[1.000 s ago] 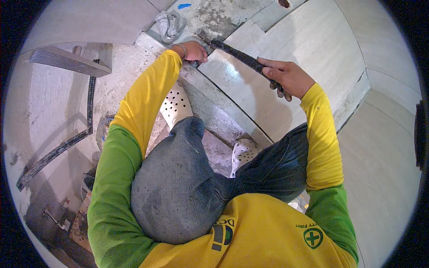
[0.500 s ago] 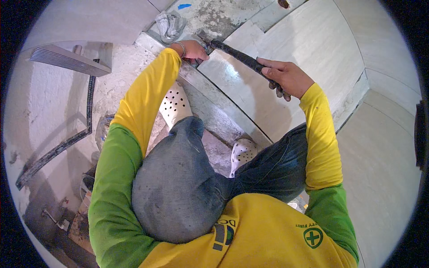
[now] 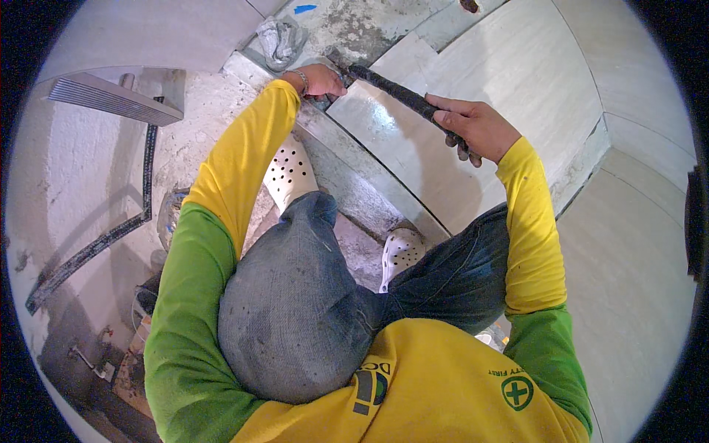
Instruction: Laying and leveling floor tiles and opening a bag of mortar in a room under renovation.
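Note:
I crouch over a pale floor tile (image 3: pixel 473 96) laid beside a strip of grey mortar. My right hand (image 3: pixel 473 127) grips the dark handle of a long tool (image 3: pixel 391 90) that slants up and left toward the tile's far corner. My left hand (image 3: pixel 319 80) rests at that corner, fingers curled right where the tool's head ends; what it pinches is hidden. Both arms wear yellow and green sleeves. My knees in grey jeans and white perforated clogs (image 3: pixel 289 171) fill the middle.
A crumpled grey rag (image 3: pixel 279 38) lies on the rough mortar beyond my left hand. A notched metal trowel (image 3: pixel 111 100) sits at the left, with a dark strip (image 3: pixel 111 232) curving below it. A raised tile edge (image 3: pixel 583 166) runs to the right.
My right hand and the tool's handle have shifted slightly; my left hand stays at the tile corner. Little else differs.

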`<control>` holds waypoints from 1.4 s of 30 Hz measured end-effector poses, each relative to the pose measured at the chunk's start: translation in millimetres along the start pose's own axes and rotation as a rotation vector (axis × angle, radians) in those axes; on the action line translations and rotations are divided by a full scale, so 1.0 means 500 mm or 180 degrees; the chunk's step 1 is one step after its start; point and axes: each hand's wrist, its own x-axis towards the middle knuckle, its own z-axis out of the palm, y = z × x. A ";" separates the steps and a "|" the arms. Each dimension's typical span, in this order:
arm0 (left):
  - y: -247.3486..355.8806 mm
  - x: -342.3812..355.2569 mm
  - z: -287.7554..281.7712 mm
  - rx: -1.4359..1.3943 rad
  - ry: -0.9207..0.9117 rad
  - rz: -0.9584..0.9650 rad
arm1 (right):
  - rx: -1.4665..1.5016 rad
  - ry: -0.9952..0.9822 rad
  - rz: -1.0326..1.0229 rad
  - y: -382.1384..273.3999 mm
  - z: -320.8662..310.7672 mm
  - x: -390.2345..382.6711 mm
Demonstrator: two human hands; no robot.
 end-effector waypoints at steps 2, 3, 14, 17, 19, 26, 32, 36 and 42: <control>-0.008 0.007 0.007 0.0164 0.0212 0.0260 | 0.0002 -0.0006 -0.0027 0.002 0.000 0.000; -0.012 0.009 0.010 0.0122 0.0180 0.0249 | 0.0047 -0.0017 -0.0029 0.003 0.000 0.001; 0.020 -0.010 -0.018 -0.0030 -0.0157 -0.0012 | 0.0092 -0.0057 -0.0040 0.010 -0.003 0.007; 0.022 0.003 -0.015 0.0136 0.0019 -0.0144 | 0.0123 -0.0073 -0.0051 0.010 -0.002 0.006; 0.016 0.008 -0.003 -0.0104 0.0167 -0.0080 | 0.0061 -0.0054 -0.0076 0.009 -0.002 0.005; 0.007 0.003 -0.006 -0.0657 0.0359 -0.0030 | 0.0038 -0.0054 -0.0037 0.005 -0.002 0.006; 0.012 -0.017 -0.006 -0.0361 0.0410 -0.0023 | -0.0004 0.0000 0.0036 -0.004 0.001 0.005; 0.006 -0.014 0.001 -0.0618 0.0595 -0.0126 | -0.0061 0.0024 0.0066 -0.011 0.000 0.005; 0.010 -0.021 -0.022 0.1384 -0.0026 0.0069 | -0.0065 0.0035 0.0072 -0.010 0.000 0.004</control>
